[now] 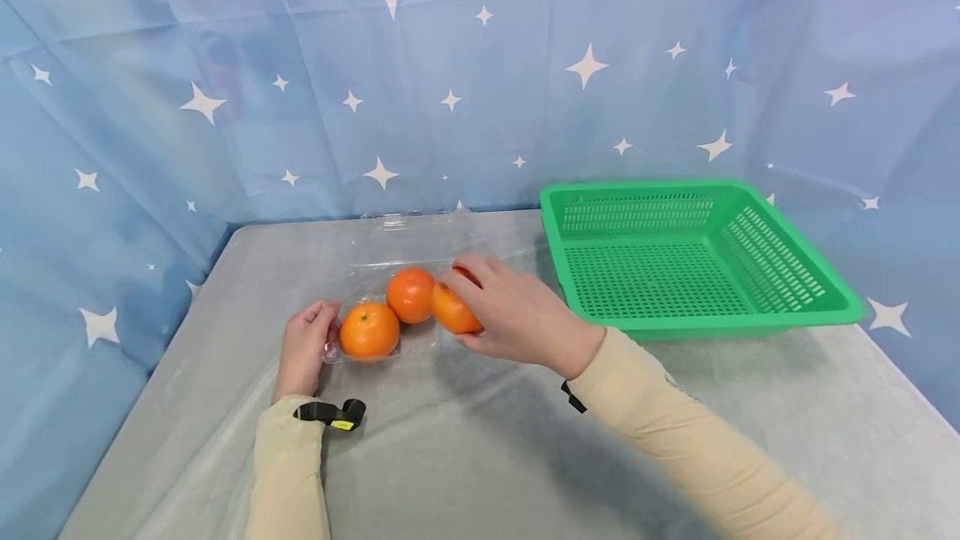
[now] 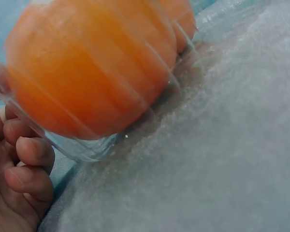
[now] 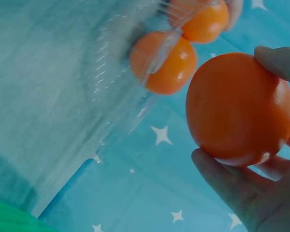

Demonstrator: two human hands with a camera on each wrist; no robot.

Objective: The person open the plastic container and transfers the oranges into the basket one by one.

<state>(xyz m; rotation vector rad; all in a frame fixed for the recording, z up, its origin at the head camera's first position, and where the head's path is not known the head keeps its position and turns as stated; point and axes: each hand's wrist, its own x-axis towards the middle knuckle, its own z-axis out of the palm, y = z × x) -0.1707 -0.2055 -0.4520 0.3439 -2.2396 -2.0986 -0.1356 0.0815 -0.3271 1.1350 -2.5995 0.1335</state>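
Observation:
My right hand [image 1: 517,311] holds an orange [image 1: 454,307] over the right end of a clear plastic container [image 1: 423,340]. In the right wrist view, thumb and fingers [image 3: 227,186] curve round that orange [image 3: 239,108], which is lifted off the other fruit. Two more oranges sit in the container: one at the front left [image 1: 370,330], the other behind it [image 1: 410,294]. At the container's left end my left hand [image 1: 303,348] grips the clear wall. The left wrist view has its curled fingers [image 2: 31,152] at the plastic, close beside the front-left orange [image 2: 87,67].
A green plastic basket [image 1: 701,323] with slotted walls stands at the back right of the grey-covered table [image 1: 450,457]. The container's clear lid [image 1: 408,236] lies folded back toward the blue star-patterned curtain [image 1: 480,98] behind the table.

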